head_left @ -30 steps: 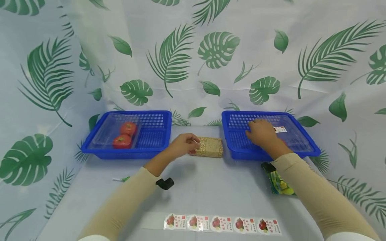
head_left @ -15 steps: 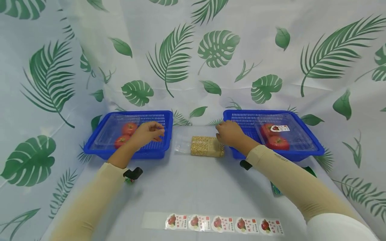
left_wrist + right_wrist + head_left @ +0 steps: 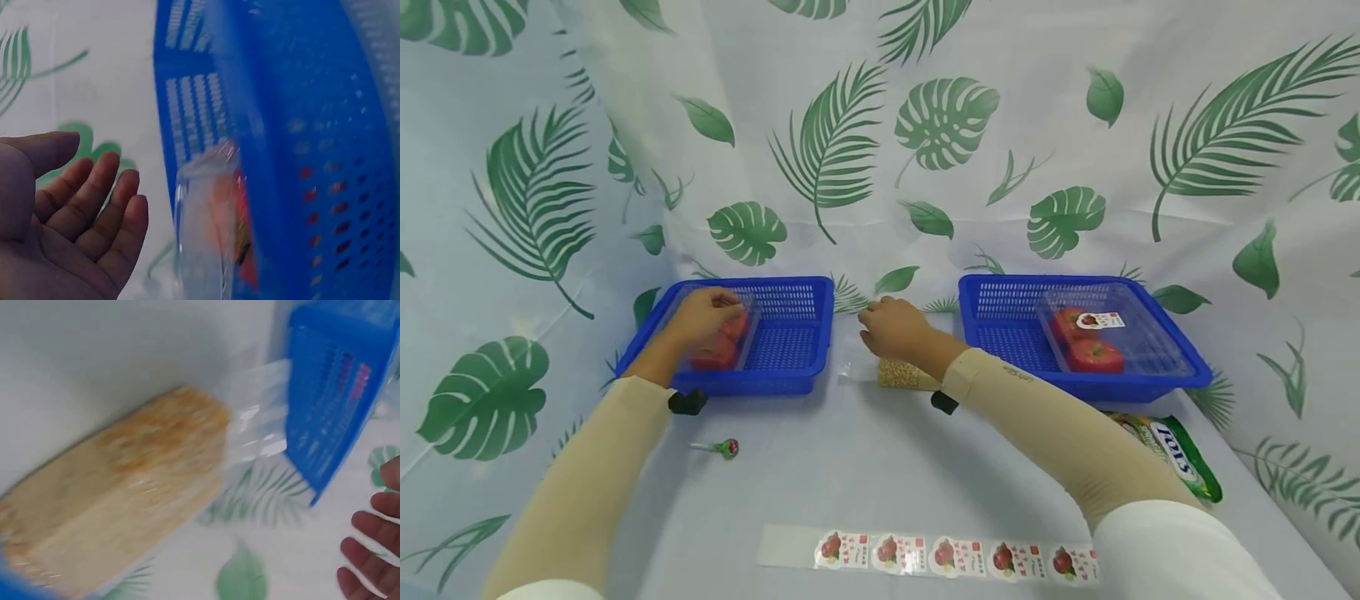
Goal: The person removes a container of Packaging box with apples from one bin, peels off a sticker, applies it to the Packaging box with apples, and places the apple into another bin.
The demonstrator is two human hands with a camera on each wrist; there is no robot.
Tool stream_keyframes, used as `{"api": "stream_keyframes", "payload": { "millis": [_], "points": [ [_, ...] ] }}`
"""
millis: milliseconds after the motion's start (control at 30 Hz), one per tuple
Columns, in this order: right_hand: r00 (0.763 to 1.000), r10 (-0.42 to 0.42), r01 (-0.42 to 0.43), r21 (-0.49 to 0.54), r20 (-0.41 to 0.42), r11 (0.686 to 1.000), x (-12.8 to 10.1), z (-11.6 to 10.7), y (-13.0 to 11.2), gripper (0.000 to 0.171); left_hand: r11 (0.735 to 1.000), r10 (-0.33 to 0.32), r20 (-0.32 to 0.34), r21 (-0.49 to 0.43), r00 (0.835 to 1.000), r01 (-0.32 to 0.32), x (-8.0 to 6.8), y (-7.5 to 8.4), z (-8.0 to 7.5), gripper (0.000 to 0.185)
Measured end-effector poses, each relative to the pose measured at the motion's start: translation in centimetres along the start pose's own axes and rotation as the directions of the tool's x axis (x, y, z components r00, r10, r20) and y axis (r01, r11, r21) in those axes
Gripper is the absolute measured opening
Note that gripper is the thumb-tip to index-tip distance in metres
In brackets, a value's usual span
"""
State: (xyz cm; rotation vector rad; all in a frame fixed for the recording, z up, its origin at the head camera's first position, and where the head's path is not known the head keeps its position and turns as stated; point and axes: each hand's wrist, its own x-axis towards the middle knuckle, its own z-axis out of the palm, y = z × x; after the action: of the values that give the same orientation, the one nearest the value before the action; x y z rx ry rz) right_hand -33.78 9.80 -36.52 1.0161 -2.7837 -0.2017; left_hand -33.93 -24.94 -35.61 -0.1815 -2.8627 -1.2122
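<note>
Blue plastic baskets, two, stood at the back of the desk point(image 3: 880, 467), left basket point(image 3: 790, 350) and right basket point(image 3: 1000, 333) well apart. The left hand point(image 3: 700, 312) lay over a clear tomato box point(image 3: 718, 346) inside the left basket; the wrist view showed its fingers point(image 3: 100, 206) straight and loosely spread, gripping nothing. The right hand point(image 3: 895, 327) hovered above a vacuum-packed block of grain point(image 3: 901, 375) lying on the desk between the baskets, fingers relaxed, not closed on it; whether it touched the pack could not be told. A second, labelled tomato box point(image 3: 1093, 337) sat in the right basket. A strip of stickers point(image 3: 955, 557) lay at the near edge, a lollipop point(image 3: 722, 448) at left, a green sweet bag point(image 3: 1172, 454) at right. Handling, judged: the tomato box looked thin, light and slippery, likely to buckle under a squeeze, best taken by both long sides at the rim; the grain block looked stiff and dense.
</note>
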Motion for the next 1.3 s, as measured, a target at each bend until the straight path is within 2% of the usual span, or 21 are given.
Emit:
{"api": "stream_keyframes", "payload": {
  "millis": [200, 300, 367, 433, 567, 667, 733, 800, 867, 933, 967, 1100, 1167, 1200, 1233, 1300],
  "points": [
    [0.993, -0.088, 0.091, 0.043, -0.082, 0.995, 2.6, -0.9, -3.2, 0.022, 0.982, -0.059, -0.129, 0.168, 0.990, 0.080, 0.3, -1.3, -3.3, 0.040],
    [0.993, -0.056, 0.070, 0.133, -0.107, 0.989, 3.7, -1.3, -4.7, 0.021, 0.963, -0.044, -0.175, 0.256, 0.984, 0.089, 0.4, -2.1, -4.3, 0.039],
    [0.994, 0.001, 0.025, 0.234, -0.113, 0.972, 4.4, -1.4, -5.7, 0.025, 0.953, -0.028, -0.194, 0.292, 0.981, 0.085, 0.4, -2.5, -4.6, 0.040],
    [0.992, 0.060, -0.020, 0.345, -0.107, 0.938, 5.1, -1.3, -6.8, 0.030, 0.946, -0.040, -0.216, 0.306, 0.975, 0.106, 0.4, -2.9, -4.7, 0.045],
    [0.991, 0.130, -0.095, 0.530, -0.030, 0.842, 6.6, -0.7, -8.8, 0.043, 0.926, -0.195, -0.234, 0.275, 0.953, 0.257, 0.1, -3.5, -4.5, 0.066],
    [0.984, 0.163, -0.170, 0.607, 0.066, 0.777, 7.6, -0.2, -10.0, 0.050, 0.902, -0.301, -0.188, 0.263, 0.935, 0.343, -0.2, -3.7, -4.4, 0.083],
    [0.976, 0.176, -0.217, 0.650, 0.129, 0.729, 8.2, 0.1, -10.5, 0.056, 0.894, -0.336, -0.144, 0.260, 0.931, 0.364, -0.3, -4.0, -4.3, 0.091],
    [0.965, 0.185, -0.261, 0.691, 0.184, 0.674, 8.8, 0.5, -11.1, 0.061, 0.882, -0.383, -0.118, 0.246, 0.916, 0.401, -0.3, -4.2, -4.1, 0.096],
    [0.953, 0.189, -0.303, 0.737, 0.237, 0.604, 9.3, 0.7, -11.5, 0.065, 0.870, -0.427, -0.108, 0.223, 0.898, 0.441, -0.3, -4.6, -3.9, 0.098],
    [0.936, 0.200, -0.351, 0.778, 0.288, 0.521, 9.9, 1.0, -11.8, 0.068, 0.856, -0.464, -0.101, 0.203, 0.880, 0.475, -0.3, -4.9, -3.7, 0.098],
    [0.923, 0.212, -0.383, 0.795, 0.320, 0.469, 10.1, 1.0, -12.0, 0.068, 0.853, -0.472, -0.099, 0.199, 0.876, 0.482, -0.3, -5.0, -3.6, 0.098],
    [0.878, 0.248, -0.461, 0.861, 0.408, 0.214, 11.2, 1.2, -12.7, 0.069, 0.871, -0.439, -0.071, 0.211, 0.896, 0.443, -0.2, -5.1, -3.6, 0.098],
    [0.869, 0.252, -0.460, 0.882, 0.425, 0.100, 11.6, 1.5, -13.4, 0.070, 0.876, -0.417, -0.062, 0.240, 0.907, 0.419, -0.2, -5.1, -3.6, 0.099],
    [0.868, 0.250, -0.455, 0.889, 0.430, 0.053, 11.9, 1.7, -13.7, 0.070, 0.874, -0.414, -0.058, 0.255, 0.909, 0.414, -0.3, -5.1, -3.5, 0.099],
    [0.869, 0.245, -0.448, 0.894, 0.430, 0.019, 12.1, 1.9, -14.1, 0.069, 0.871, -0.409, -0.051, 0.276, 0.911, 0.407, -0.3, -5.1, -3.4, 0.099],
    [0.861, 0.239, -0.457, 0.889, 0.449, -0.027, 12.5, 2.4, -14.6, 0.065, 0.862, -0.412, -0.045, 0.304, 0.910, 0.406, -0.3, -5.1, -3.1, 0.100]
  ]
}}
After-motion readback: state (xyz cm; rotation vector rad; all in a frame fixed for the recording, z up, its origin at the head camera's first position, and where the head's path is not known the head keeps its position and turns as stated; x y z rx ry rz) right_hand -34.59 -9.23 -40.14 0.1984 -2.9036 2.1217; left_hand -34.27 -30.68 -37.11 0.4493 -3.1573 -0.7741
